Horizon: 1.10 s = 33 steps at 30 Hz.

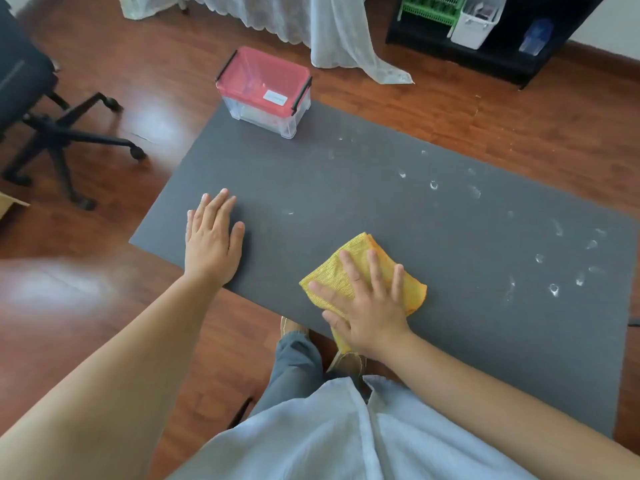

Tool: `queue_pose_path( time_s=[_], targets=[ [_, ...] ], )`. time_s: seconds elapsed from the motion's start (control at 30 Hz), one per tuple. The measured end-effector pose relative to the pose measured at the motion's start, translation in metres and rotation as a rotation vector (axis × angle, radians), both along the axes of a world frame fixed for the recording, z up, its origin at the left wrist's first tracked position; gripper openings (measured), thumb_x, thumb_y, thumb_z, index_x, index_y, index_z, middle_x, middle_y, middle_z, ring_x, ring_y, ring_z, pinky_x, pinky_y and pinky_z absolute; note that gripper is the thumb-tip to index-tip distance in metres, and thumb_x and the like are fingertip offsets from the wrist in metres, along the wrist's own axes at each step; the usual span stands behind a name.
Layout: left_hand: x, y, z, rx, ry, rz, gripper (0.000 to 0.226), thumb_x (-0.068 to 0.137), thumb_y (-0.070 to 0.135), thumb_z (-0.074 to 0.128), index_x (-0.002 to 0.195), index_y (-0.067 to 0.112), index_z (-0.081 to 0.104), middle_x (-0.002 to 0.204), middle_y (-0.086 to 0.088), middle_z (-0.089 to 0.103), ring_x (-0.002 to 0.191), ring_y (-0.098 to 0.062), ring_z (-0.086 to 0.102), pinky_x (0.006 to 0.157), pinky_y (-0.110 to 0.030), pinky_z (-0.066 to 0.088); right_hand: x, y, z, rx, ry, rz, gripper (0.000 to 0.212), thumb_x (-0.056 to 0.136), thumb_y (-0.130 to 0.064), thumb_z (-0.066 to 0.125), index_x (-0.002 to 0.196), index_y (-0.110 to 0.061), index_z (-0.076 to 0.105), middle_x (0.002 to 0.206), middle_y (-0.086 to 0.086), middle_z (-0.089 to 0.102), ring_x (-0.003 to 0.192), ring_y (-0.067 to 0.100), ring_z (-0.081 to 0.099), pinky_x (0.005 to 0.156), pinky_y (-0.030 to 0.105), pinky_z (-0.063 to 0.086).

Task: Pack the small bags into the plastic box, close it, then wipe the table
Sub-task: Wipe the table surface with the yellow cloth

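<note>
While the right hand [369,308] lies flat on a folded yellow cloth [360,271], fingers spread and pressing it down rather than clenched around it, the left hand [213,237] rests palm-down and released on the bare grey worktop [346,188], near its left edge. The cloth sits close to the near edge of the worktop, with one corner hanging just past it under the wrist. Neither grip is closed on anything; both palms are open against the surface.

The plastic box [265,93] stands at the far left corner of the worktop, well apart from both hands. Its pink lid is on and the black latches at its two ends look folded up against it. The clear walls show something pale inside, probably the small bags, though the view is too blurred to be sure. A white label sits on the lid.

White smudges and small ring-shaped marks [554,289] are scattered over the right half of the worktop, away from the cloth. An office chair [52,133] stands on the wooden floor to the left.
</note>
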<state>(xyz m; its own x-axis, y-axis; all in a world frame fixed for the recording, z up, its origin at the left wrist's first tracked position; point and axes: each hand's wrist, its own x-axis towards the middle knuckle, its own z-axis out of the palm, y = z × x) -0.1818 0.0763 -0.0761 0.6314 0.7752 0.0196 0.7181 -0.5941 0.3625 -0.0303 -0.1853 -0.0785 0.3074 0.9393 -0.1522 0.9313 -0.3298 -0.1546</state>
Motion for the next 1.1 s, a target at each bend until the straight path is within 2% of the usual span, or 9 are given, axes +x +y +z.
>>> queue_pose_path(
  time_s=[0.07, 0.17, 0.33, 0.5, 0.67, 0.77, 0.83, 0.9, 1.1],
  targets=[
    [-0.004, 0.006, -0.004, -0.026, 0.043, 0.055, 0.049, 0.101, 0.037, 0.032, 0.147, 0.02, 0.033, 0.158, 0.005, 0.024, 0.147, -0.022, 0.008, 0.118, -0.042, 0.0, -0.018, 0.02, 0.001, -0.012, 0.045, 0.074, 0.048, 0.091, -0.067, 0.025, 0.139, -0.065, 0.018, 0.163, 0.003, 0.004, 0.144, 0.049, 0.002, 0.1, 0.077, -0.004],
    [-0.005, 0.009, -0.005, -0.055, 0.061, 0.102, 0.05, 0.102, 0.04, 0.028, 0.149, 0.021, 0.03, 0.159, 0.007, 0.022, 0.147, -0.021, 0.009, 0.118, -0.041, 0.001, -0.026, 0.063, 0.003, -0.032, 0.078, 0.109, 0.046, 0.092, -0.068, 0.015, 0.138, -0.068, 0.008, 0.163, -0.001, -0.009, 0.144, 0.045, -0.011, 0.1, 0.074, -0.015],
    [-0.006, 0.013, -0.002, -0.059, 0.131, 0.043, 0.049, 0.102, 0.031, 0.028, 0.151, 0.023, 0.025, 0.16, 0.006, 0.016, 0.148, -0.024, 0.008, 0.118, -0.044, 0.003, 0.014, 0.106, 0.005, -0.068, 0.055, -0.023, 0.045, 0.093, -0.066, 0.011, 0.136, -0.071, 0.0, 0.161, -0.007, -0.015, 0.144, 0.038, -0.017, 0.104, 0.071, -0.013],
    [-0.023, 0.026, 0.003, -0.068, 0.181, -0.08, 0.05, 0.103, 0.033, 0.026, 0.152, 0.029, 0.02, 0.16, 0.011, 0.011, 0.148, -0.022, 0.004, 0.118, -0.044, 0.001, 0.025, 0.068, 0.001, -0.034, 0.019, -0.1, 0.045, 0.095, -0.058, 0.025, 0.139, -0.063, 0.018, 0.163, -0.001, -0.002, 0.145, 0.042, -0.004, 0.106, 0.072, -0.001],
    [-0.029, 0.034, 0.003, -0.064, 0.213, -0.122, 0.05, 0.103, 0.038, 0.023, 0.152, 0.035, 0.015, 0.16, 0.017, 0.006, 0.148, -0.018, 0.0, 0.117, -0.039, -0.004, -0.022, 0.065, 0.004, 0.04, 0.061, 0.165, 0.047, 0.092, -0.053, 0.037, 0.139, -0.053, 0.038, 0.16, 0.007, 0.02, 0.145, 0.04, 0.017, 0.109, 0.071, 0.011],
    [-0.03, 0.034, 0.003, -0.076, 0.204, -0.096, 0.049, 0.103, 0.037, 0.023, 0.152, 0.035, 0.016, 0.159, 0.018, 0.006, 0.148, -0.017, -0.001, 0.117, -0.037, -0.006, -0.043, 0.113, 0.005, 0.04, 0.099, 0.228, 0.046, 0.095, -0.052, 0.035, 0.141, -0.051, 0.037, 0.161, 0.004, 0.018, 0.147, 0.035, 0.014, 0.113, 0.061, -0.002],
    [-0.032, 0.037, 0.004, -0.089, 0.201, -0.097, 0.05, 0.103, 0.037, 0.023, 0.152, 0.035, 0.015, 0.159, 0.018, 0.005, 0.148, -0.016, -0.002, 0.117, -0.037, -0.006, -0.042, 0.146, 0.005, 0.007, 0.106, 0.174, 0.047, 0.097, -0.052, 0.029, 0.144, -0.053, 0.027, 0.163, 0.001, 0.007, 0.148, 0.032, 0.003, 0.112, 0.055, -0.014],
    [-0.035, 0.042, 0.005, -0.088, 0.218, -0.136, 0.051, 0.103, 0.038, 0.02, 0.153, 0.035, 0.012, 0.159, 0.019, 0.002, 0.148, -0.016, -0.003, 0.118, -0.039, -0.005, -0.027, 0.167, 0.003, -0.014, 0.078, 0.081, 0.048, 0.097, -0.054, 0.025, 0.145, -0.055, 0.02, 0.163, -0.001, -0.001, 0.148, 0.03, -0.003, 0.112, 0.053, -0.017],
    [-0.038, 0.045, 0.004, -0.061, 0.253, -0.167, 0.052, 0.102, 0.04, 0.018, 0.153, 0.034, 0.008, 0.159, 0.018, -0.001, 0.148, -0.017, -0.004, 0.117, -0.039, -0.007, 0.024, 0.14, -0.001, 0.019, 0.066, -0.244, 0.049, 0.097, -0.051, 0.032, 0.145, -0.052, 0.024, 0.163, 0.002, 0.007, 0.148, 0.033, 0.004, 0.114, 0.058, -0.001]
  ],
)
